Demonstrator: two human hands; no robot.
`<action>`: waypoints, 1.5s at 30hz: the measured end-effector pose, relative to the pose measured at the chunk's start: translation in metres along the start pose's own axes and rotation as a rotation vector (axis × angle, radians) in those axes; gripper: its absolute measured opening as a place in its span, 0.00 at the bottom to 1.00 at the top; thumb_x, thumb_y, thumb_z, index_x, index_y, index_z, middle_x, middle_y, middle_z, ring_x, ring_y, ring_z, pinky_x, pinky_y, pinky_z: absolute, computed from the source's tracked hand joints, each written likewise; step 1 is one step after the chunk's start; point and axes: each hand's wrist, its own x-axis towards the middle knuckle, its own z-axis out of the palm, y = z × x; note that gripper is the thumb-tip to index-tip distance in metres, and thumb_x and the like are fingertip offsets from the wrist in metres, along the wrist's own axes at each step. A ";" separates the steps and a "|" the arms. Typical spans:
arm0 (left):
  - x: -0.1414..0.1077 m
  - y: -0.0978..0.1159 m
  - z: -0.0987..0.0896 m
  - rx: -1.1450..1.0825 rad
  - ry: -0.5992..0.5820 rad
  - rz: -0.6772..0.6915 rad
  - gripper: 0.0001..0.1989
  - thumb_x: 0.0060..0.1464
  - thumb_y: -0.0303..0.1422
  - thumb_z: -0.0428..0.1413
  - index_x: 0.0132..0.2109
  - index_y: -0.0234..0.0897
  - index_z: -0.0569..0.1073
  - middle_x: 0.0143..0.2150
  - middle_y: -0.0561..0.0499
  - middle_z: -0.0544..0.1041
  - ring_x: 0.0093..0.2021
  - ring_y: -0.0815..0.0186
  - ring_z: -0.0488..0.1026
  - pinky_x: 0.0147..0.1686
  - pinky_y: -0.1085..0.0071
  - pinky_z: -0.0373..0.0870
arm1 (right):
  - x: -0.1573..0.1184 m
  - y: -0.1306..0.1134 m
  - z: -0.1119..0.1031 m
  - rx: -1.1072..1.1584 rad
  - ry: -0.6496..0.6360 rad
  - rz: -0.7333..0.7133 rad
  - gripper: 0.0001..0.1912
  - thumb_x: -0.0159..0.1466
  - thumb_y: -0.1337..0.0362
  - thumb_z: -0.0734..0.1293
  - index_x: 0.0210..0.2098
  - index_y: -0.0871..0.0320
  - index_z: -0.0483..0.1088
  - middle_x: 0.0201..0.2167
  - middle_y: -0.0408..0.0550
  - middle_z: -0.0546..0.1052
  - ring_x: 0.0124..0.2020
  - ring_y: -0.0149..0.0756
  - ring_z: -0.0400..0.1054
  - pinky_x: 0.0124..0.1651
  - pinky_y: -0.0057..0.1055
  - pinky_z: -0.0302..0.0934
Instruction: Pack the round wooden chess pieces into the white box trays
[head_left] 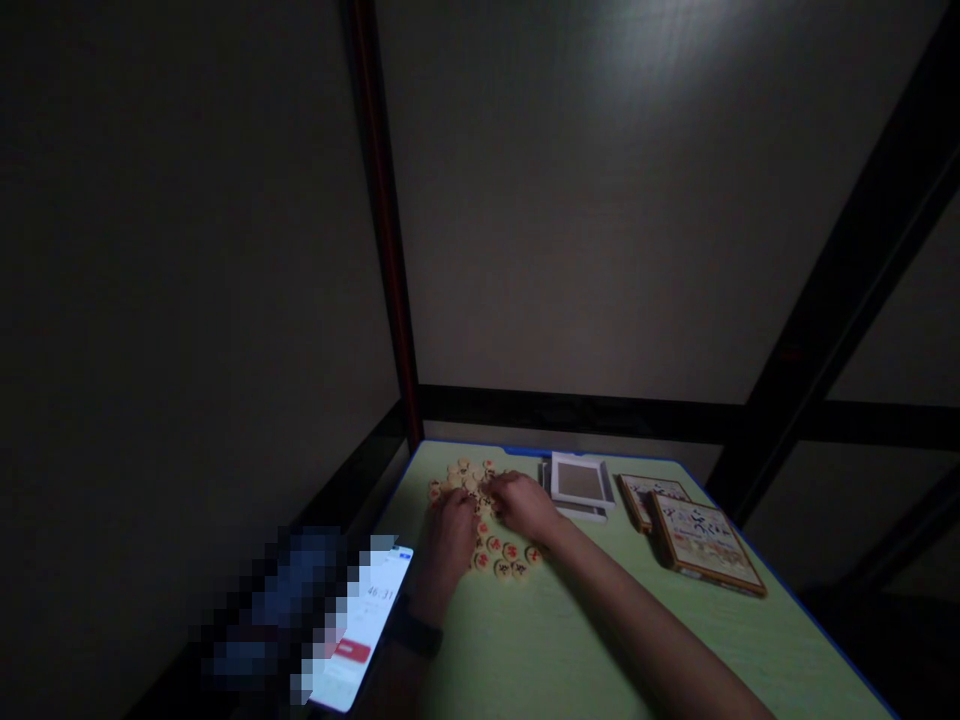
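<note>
Many round wooden pieces [511, 551] with red or dark characters lie on the green table [510, 650], in a pile at the far left and a looser group nearer. At the pile's near left edge is my left hand [452, 525], its fingers curled down onto the pieces. My right hand [521, 503] reaches in from the right, fingers bent together over the pile's right side. The fingertips of both hands are too small and dark to show whether a piece is held. A dark band circles my left wrist.
Right of the pile, white open box trays [581, 480] lie stacked. Two flat printed boxes [705, 540] overlap near the right edge. A lit phone [364, 630] stands at the lower left, beside a blurred patch. Walls rise behind and left.
</note>
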 end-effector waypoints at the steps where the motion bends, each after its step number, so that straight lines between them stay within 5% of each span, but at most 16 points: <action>1: 0.001 -0.001 0.001 0.000 -0.006 0.005 0.13 0.60 0.24 0.52 0.48 0.35 0.77 0.53 0.43 0.74 0.54 0.61 0.71 0.57 0.67 0.62 | 0.002 -0.001 0.001 0.000 -0.001 0.001 0.12 0.57 0.73 0.63 0.38 0.58 0.74 0.40 0.53 0.79 0.45 0.42 0.71 0.46 0.30 0.58; 10: 0.002 -0.001 0.003 0.024 0.005 0.011 0.13 0.58 0.23 0.53 0.49 0.36 0.74 0.51 0.43 0.73 0.53 0.60 0.71 0.54 0.67 0.63 | -0.017 0.007 -0.006 0.237 0.098 -0.014 0.13 0.50 0.78 0.65 0.33 0.58 0.72 0.33 0.47 0.77 0.39 0.37 0.70 0.42 0.27 0.58; 15: 0.003 -0.005 0.006 0.014 0.025 0.053 0.11 0.58 0.27 0.55 0.48 0.36 0.73 0.49 0.44 0.75 0.53 0.58 0.69 0.55 0.65 0.62 | -0.035 0.019 0.003 0.402 0.009 0.040 0.11 0.48 0.80 0.66 0.26 0.59 0.72 0.28 0.43 0.77 0.30 0.31 0.69 0.32 0.23 0.56; 23: 0.003 -0.008 0.004 -0.094 0.072 0.101 0.13 0.58 0.26 0.56 0.49 0.38 0.76 0.49 0.45 0.77 0.53 0.58 0.70 0.55 0.64 0.62 | -0.045 0.023 0.007 0.457 0.064 -0.040 0.14 0.49 0.82 0.62 0.23 0.59 0.73 0.25 0.42 0.77 0.29 0.31 0.69 0.34 0.23 0.57; 29: -0.003 0.010 0.007 -0.247 0.039 0.252 0.11 0.54 0.26 0.59 0.44 0.42 0.79 0.45 0.49 0.80 0.51 0.60 0.72 0.54 0.65 0.64 | -0.056 0.031 0.000 0.467 0.159 0.070 0.13 0.54 0.79 0.61 0.27 0.59 0.75 0.27 0.44 0.78 0.30 0.33 0.70 0.35 0.24 0.57; 37: -0.003 0.012 0.001 -0.222 -0.023 0.181 0.12 0.51 0.30 0.62 0.45 0.42 0.81 0.46 0.49 0.81 0.50 0.59 0.73 0.55 0.65 0.64 | -0.024 0.019 -0.001 0.191 0.063 0.021 0.13 0.57 0.77 0.61 0.33 0.59 0.75 0.35 0.49 0.79 0.37 0.35 0.71 0.41 0.25 0.58; 45: -0.001 -0.007 -0.009 -0.086 0.125 -0.048 0.16 0.57 0.23 0.52 0.49 0.38 0.79 0.49 0.45 0.78 0.53 0.61 0.71 0.56 0.67 0.63 | 0.003 0.006 -0.001 0.034 -0.066 -0.025 0.13 0.59 0.75 0.62 0.39 0.57 0.75 0.43 0.52 0.79 0.47 0.40 0.71 0.46 0.28 0.59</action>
